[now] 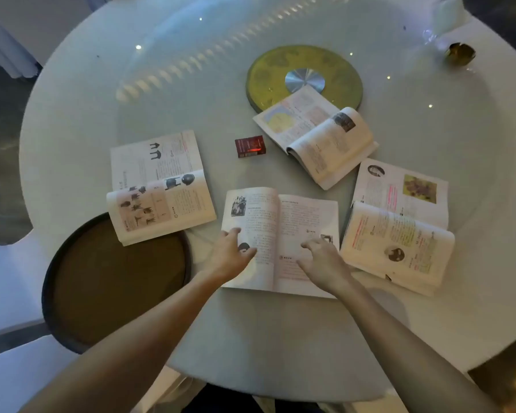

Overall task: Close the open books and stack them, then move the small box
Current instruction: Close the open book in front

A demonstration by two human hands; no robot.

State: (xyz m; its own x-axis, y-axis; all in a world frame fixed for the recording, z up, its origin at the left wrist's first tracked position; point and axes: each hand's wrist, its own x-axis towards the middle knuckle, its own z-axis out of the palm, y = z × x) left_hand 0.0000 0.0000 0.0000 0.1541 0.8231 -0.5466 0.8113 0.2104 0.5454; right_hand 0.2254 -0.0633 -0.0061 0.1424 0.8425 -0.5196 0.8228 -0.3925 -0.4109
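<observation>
Several open books lie on a round white table. The nearest open book is in front of me; my left hand rests flat on its left page and my right hand on its right page, fingers spread, gripping nothing. Another open book lies to the left, one to the right, and one further back. A small dark red box sits on the table between the back and left books.
A yellow-green round turntable base with a metal hub sits at the table centre, under the back book's corner. A dark round stool stands at the near left. A small gold object and a glass are at the far right.
</observation>
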